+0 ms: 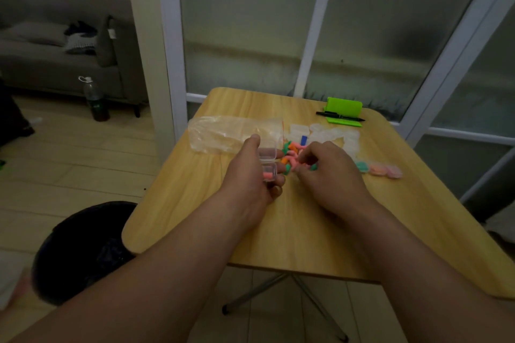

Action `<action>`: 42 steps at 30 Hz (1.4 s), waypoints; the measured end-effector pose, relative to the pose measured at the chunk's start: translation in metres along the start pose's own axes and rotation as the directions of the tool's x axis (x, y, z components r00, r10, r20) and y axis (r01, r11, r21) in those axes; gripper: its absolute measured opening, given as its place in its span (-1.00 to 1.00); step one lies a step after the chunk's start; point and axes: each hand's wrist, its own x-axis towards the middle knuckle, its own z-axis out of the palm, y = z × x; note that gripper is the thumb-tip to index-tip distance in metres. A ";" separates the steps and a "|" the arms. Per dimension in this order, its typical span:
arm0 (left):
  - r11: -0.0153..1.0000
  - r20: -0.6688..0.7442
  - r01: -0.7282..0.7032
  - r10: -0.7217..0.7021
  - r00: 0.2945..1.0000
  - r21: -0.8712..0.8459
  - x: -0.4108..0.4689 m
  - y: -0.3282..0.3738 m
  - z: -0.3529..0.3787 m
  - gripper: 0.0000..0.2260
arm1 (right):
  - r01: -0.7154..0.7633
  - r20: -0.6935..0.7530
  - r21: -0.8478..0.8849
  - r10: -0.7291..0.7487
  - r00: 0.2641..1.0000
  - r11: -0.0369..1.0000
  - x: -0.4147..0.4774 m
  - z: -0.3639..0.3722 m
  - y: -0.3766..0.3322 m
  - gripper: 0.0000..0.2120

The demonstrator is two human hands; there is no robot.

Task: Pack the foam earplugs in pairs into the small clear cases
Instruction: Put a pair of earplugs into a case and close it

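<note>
The left hand (250, 172) grips an open clear case (269, 164), thumb at the raised lid and fingers curled under the base. The case's mouth is turned toward the right hand (328, 172), whose fingers curl down into the loose earplugs (292, 154). Whether they already pinch one I cannot tell, since the knuckles hide the tips. One pink earplug (269, 174) lies in the base, so the step in hand looks like finding its partner. To do it well, take a matching pink plug by its middle with thumb and forefinger only, so neighbours are not dragged along. Bring the case close to the pile rather than carrying the plug far, lay it beside the first, then press the lid until it shuts flat. The plugs are small foam cylinders in pink, orange and green, heaped just beyond both hands on the wooden table (278, 231). Empty cases (334, 135) lie behind them, and what look like filled cases (386, 171) sit to the right.
</note>
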 end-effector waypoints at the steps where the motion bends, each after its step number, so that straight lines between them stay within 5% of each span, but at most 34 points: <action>1: 1.000 0.007 0.004 -0.004 1.000 -0.001 -0.001 0.000 0.001 -0.53 | -0.013 -0.010 0.046 0.014 1.000 0.999 -0.002 -0.003 -0.002 -0.89; 13: 0.998 0.152 0.060 -0.063 0.986 0.026 -0.011 -0.011 0.012 -0.56 | 0.033 -0.070 0.393 -0.005 0.998 0.919 -0.027 -0.040 -0.028 -0.87; 26: 0.987 0.198 0.142 -0.125 0.972 -0.077 -0.010 -0.016 0.015 -0.45 | -0.046 0.029 0.312 0.038 0.999 0.949 -0.039 -0.032 -0.035 -0.93; 35: 0.994 0.204 0.113 -0.111 0.973 0.001 -0.009 -0.012 0.008 -0.42 | -0.058 0.010 0.476 0.061 0.998 0.877 -0.033 -0.029 -0.028 -0.97; 38: 0.992 0.249 0.114 -0.126 0.960 0.062 -0.013 -0.009 0.010 -0.56 | -0.089 -0.022 0.491 0.115 0.993 0.867 -0.029 -0.029 -0.023 -0.86; 42: 0.990 0.264 0.128 -0.141 0.954 0.065 -0.013 -0.011 0.012 -0.42 | -0.051 0.048 0.426 0.034 0.998 0.903 -0.032 -0.031 -0.025 -0.72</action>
